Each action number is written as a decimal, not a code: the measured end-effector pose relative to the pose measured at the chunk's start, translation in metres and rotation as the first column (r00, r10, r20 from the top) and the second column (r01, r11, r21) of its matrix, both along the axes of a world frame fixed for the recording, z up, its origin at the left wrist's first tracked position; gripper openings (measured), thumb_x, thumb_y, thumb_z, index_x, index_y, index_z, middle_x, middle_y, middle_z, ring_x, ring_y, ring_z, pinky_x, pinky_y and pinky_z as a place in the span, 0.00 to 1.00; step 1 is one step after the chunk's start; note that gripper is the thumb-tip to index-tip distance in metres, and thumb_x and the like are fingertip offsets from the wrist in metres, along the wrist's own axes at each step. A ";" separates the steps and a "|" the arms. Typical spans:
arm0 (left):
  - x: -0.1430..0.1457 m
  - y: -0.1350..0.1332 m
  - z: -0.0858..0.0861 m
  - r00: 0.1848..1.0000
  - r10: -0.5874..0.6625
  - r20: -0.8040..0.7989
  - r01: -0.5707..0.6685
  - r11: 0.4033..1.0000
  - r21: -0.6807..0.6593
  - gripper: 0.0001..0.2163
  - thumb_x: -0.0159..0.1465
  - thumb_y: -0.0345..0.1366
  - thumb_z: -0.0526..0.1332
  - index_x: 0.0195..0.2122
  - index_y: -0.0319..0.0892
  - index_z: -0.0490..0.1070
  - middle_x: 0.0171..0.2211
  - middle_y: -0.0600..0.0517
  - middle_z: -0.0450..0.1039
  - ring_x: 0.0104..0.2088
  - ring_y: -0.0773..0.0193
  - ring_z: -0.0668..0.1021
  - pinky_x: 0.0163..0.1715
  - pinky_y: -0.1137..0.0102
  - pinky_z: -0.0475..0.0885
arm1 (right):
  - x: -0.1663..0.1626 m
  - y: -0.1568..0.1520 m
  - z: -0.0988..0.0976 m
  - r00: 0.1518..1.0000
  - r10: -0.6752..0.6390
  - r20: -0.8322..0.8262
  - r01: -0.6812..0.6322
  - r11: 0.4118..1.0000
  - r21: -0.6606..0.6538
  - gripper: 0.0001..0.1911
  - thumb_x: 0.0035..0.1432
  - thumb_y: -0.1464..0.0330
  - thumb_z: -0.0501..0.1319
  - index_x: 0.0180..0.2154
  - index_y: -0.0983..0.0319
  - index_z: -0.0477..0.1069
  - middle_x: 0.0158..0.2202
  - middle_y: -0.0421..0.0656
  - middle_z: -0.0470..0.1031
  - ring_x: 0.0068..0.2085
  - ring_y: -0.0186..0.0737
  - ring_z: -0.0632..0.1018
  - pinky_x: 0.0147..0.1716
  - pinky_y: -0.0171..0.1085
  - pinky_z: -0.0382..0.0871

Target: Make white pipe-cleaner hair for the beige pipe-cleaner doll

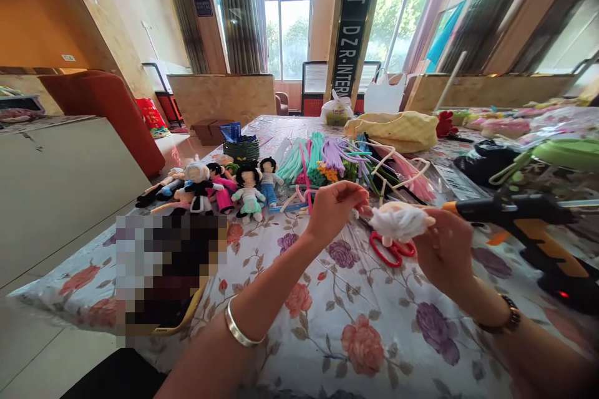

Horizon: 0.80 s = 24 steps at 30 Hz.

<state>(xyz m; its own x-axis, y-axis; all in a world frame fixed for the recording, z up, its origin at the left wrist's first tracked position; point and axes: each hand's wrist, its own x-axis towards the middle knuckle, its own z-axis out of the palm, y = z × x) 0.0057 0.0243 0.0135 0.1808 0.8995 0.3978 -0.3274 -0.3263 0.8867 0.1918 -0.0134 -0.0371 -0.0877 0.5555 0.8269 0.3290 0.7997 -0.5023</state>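
My right hand [444,249] grips a small doll's head [397,222] with white fluffy hair and pale, skin-coloured parts at its edges. Just left of it, my left hand [337,207] is closed in a pinch, apart from the head; anything between those fingertips is too small to make out. Below the head, red-handled scissors [392,252] lie on the flowered tablecloth [322,324], partly hidden by it. A black and orange glue gun [528,215] with a lit red light stands right of my right hand.
Several finished dolls [248,190] sit at the left, near a dark green basket [241,148]. Bundles of coloured pipe cleaners [334,153] lie behind my hands. Further back are a yellow cloth bag [397,131] and a tied plastic bag [337,111]. A blurred-out tray [185,318] is front left.
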 end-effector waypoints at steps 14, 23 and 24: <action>-0.004 -0.001 -0.006 0.977 0.190 -0.098 -0.184 0.981 0.061 0.19 0.50 0.26 0.64 0.45 0.45 0.74 0.48 0.48 0.74 0.49 0.58 0.74 0.48 0.63 0.69 | 0.002 0.022 0.017 0.936 -0.060 -0.346 0.005 0.987 -0.159 0.29 0.50 0.68 0.67 0.52 0.49 0.60 0.43 0.44 0.73 0.39 0.39 0.79 0.30 0.34 0.75; 0.015 -0.016 -0.014 0.977 -0.214 -0.009 0.214 0.976 -0.029 0.18 0.52 0.44 0.67 0.38 0.35 0.75 0.32 0.48 0.76 0.35 0.62 0.75 0.40 0.67 0.68 | -0.041 0.011 0.032 0.931 0.188 -0.312 -0.295 0.892 -0.342 0.27 0.56 0.66 0.62 0.55 0.48 0.56 0.51 0.46 0.71 0.44 0.39 0.78 0.35 0.34 0.75; 0.015 -0.016 -0.014 0.982 -0.189 -0.017 0.189 0.982 -0.031 0.17 0.53 0.45 0.66 0.36 0.35 0.76 0.30 0.49 0.75 0.33 0.63 0.74 0.39 0.67 0.68 | -0.045 0.010 0.033 0.929 0.216 -0.301 -0.320 0.878 -0.356 0.25 0.58 0.66 0.61 0.55 0.48 0.56 0.51 0.46 0.71 0.44 0.38 0.78 0.36 0.35 0.75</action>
